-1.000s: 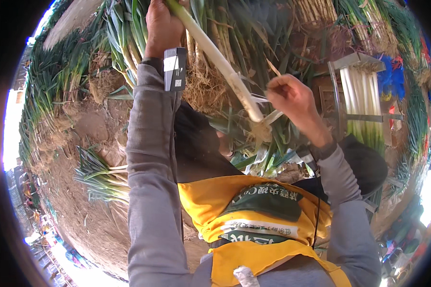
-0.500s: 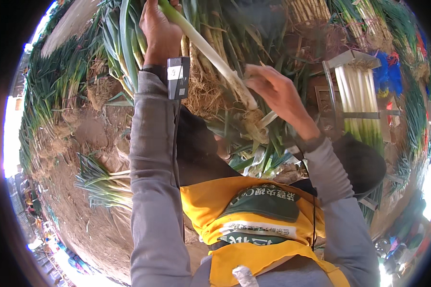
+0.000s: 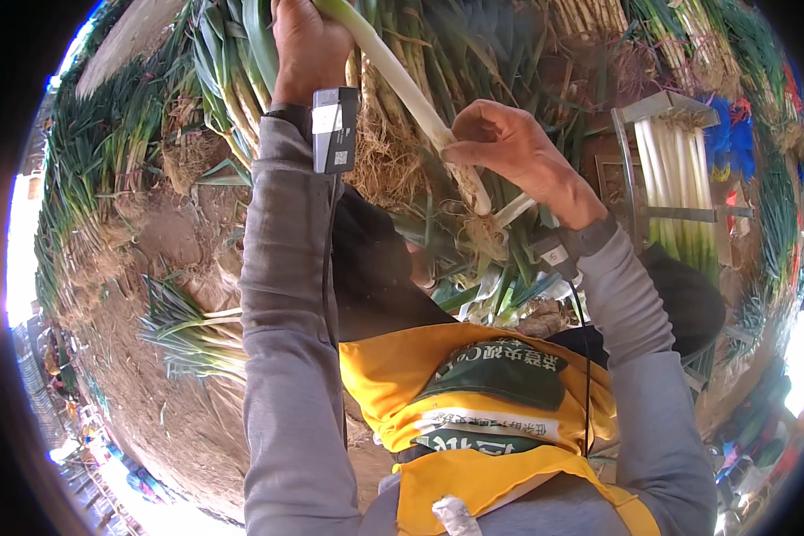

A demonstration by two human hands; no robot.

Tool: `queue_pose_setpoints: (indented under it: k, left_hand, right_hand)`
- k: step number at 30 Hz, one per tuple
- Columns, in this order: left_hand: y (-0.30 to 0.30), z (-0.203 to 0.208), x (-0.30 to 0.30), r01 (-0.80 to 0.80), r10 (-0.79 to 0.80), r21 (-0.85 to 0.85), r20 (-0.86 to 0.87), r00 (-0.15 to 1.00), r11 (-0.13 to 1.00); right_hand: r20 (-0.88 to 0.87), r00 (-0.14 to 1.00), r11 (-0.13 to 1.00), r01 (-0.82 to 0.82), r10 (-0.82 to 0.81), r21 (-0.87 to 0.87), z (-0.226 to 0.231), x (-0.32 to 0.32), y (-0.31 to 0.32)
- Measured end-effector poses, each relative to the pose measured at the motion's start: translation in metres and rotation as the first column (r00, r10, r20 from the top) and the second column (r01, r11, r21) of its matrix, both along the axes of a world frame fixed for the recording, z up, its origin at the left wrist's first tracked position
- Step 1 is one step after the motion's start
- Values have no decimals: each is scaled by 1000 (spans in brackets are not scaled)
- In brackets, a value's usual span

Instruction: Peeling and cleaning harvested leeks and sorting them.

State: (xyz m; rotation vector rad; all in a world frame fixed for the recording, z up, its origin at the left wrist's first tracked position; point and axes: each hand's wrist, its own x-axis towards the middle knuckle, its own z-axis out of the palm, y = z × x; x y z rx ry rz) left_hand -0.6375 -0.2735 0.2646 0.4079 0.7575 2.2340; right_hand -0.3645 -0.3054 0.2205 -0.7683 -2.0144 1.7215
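Note:
A long green onion [image 3: 400, 79] slants across the upper middle, its green end up and its pale root end low. My left hand [image 3: 313, 43] is closed round the green part near the top edge, fingers partly hidden. Near the root end, my right hand [image 3: 514, 154] pinches the stalk's brownish outer skin between thumb and fingers. Just below, a loose clump of roots [image 3: 487, 237] lies by another white stalk [image 3: 515, 210]. Behind my left hand stand bunches of green onions with tangled roots [image 3: 380, 147].
To the right, a metal frame [image 3: 630, 165] holds several clean white stalks [image 3: 674, 165]. A small pile of green onions [image 3: 188, 330] lies on the brown ground [image 3: 174, 420] at left. Long rows of unpeeled bunches [image 3: 89, 192] line the far left. A blue bag [image 3: 730, 147] sits at right.
My right hand has moved from beside the stalk to pinch its skin near the root end. My left hand and the green onion have shifted slightly right and down.

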Motion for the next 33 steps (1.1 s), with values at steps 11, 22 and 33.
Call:
queue_pose_setpoints:
  k: [11,22,33]
  left_hand:
    - [-2,2,13,-78,75,-18,-147,986,997]
    - [3,-17,-56,-147,154,65,-107,982,987]
    - [-11,-48,-44,-575,122,40,-987,105,817]
  right_hand:
    - [37,999,843,-31,14,536,0,-3,-22]
    - [423,906,977,-66,-27,204,-31,84,-41]
    - [-106,967,667,238,-233,706,-12,-5,-20]
